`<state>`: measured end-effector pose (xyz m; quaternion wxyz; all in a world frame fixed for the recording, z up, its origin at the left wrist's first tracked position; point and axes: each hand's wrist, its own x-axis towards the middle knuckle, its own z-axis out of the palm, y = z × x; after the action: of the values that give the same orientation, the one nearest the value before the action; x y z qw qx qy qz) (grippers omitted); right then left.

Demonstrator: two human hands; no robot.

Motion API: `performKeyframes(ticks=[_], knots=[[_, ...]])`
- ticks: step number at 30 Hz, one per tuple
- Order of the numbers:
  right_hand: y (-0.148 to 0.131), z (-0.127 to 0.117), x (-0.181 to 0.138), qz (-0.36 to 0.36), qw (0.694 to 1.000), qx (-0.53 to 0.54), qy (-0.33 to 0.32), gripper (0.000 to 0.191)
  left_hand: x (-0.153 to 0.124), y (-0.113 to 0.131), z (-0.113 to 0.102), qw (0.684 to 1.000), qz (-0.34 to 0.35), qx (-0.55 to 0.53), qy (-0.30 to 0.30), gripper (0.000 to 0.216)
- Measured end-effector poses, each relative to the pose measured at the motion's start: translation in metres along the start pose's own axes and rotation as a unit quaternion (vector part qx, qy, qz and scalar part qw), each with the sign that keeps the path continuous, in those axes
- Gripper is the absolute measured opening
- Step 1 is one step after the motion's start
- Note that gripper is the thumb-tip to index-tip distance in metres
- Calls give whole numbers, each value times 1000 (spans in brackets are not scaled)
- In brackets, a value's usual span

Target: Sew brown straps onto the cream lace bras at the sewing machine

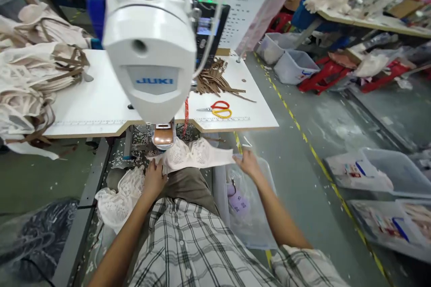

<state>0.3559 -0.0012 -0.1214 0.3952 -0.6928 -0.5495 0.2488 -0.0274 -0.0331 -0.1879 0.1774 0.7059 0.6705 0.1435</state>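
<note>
A pale pink lace bra (197, 154) is stretched sideways over my lap, just below the head of the white sewing machine (151, 49). At its right end, my right hand (249, 163) pinches the tip of the band. My left hand (155, 177) lies at the left part of the bra, fingers closed on its edge near the machine's lower end. Part of the bra's left side is hidden behind the machine. More white lace bras (123, 197) hang in a bunch beside my left forearm.
Red-and-yellow thread scissors (218, 110) and brown strips (218, 78) lie on the white table (249, 103). Bras are heaped on the left (30, 76). A clear plastic bin (259, 228) stands under my right arm. Other bins (397, 175) sit across the yellow floor line.
</note>
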Motion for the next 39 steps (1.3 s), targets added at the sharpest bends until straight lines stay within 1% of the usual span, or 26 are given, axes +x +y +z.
performKeyframes(ticks=[1,3,6,8,9,11,13,16,17,18,20,21,22,23,25,26,27,29,30,31,32,34,36,37,38,39], knots=[[1,19,-4,-15,999,-26,-35,40,-11,-10,-2,1000,-20,-7,6,45],[0,62,-10,-53,991,-61,-105,50,-39,-41,-17,996,-80,-13,25,38],[-13,127,-14,-114,969,-83,-201,60,-86,-98,-52,971,-229,18,68,41],[-29,164,-17,-139,956,-95,-240,60,-113,-130,-70,943,-322,37,70,43],[-40,178,-20,-147,952,-101,-249,59,-125,-142,-75,934,-351,37,59,40],[-64,201,-30,-161,945,-111,-261,56,-142,-156,-78,929,-369,18,34,33],[-91,217,-48,-184,932,-109,-294,51,-152,-154,-78,934,-355,-6,30,33],[-134,238,-82,-234,882,-80,-401,47,-157,-126,-90,950,-303,-31,63,35],[-149,245,-93,-240,855,-58,-457,48,-157,-112,-98,957,-277,-39,77,36],[-163,251,-102,-238,818,-29,-523,50,-157,-96,-107,966,-239,-50,80,36],[-191,258,-117,-220,729,32,-647,48,-159,-65,-127,982,-156,-69,84,33],[-203,258,-121,-213,686,58,-694,45,-162,-52,-136,987,-116,-74,88,31],[-215,255,-123,-215,655,76,-721,43,-164,-42,-144,988,-83,-81,101,32],[-225,248,-123,-223,639,87,-731,42,-166,-35,-150,980,-71,-122,143,32],[-245,224,-118,-228,630,104,-735,40,-162,-27,-161,948,-113,-204,215,22],[-253,207,-113,-224,633,113,-732,38,-156,-23,-165,933,-131,-254,220,28],[-262,186,-108,-219,645,121,-722,35,-146,-17,-170,920,-127,-322,181,40],[-278,134,-97,-208,684,134,-686,31,-124,7,-179,890,-90,-445,38,56],[-285,103,-91,-202,707,141,-663,31,-113,25,-184,869,-67,-490,-35,60],[-291,71,-85,-189,725,154,-644,33,-103,46,-189,847,-48,-522,-88,61],[-295,39,-80,-168,739,172,-629,37,-96,68,-193,829,-34,-545,-117,61],[-295,-20,-72,-137,766,203,-595,49,-85,113,-197,810,-21,-570,-135,60],[-278,-61,-66,-147,806,195,-539,58,-79,148,-192,817,-15,-561,-135,61],[-262,-71,-66,-150,828,181,-508,60,-76,160,-186,826,-15,-548,-132,63],[-242,-73,-66,-142,848,171,-481,59,-73,168,-176,836,-17,-533,-128,64],[-219,-68,-67,-113,862,177,-461,58,-69,173,-164,846,-17,-519,-124,65]])
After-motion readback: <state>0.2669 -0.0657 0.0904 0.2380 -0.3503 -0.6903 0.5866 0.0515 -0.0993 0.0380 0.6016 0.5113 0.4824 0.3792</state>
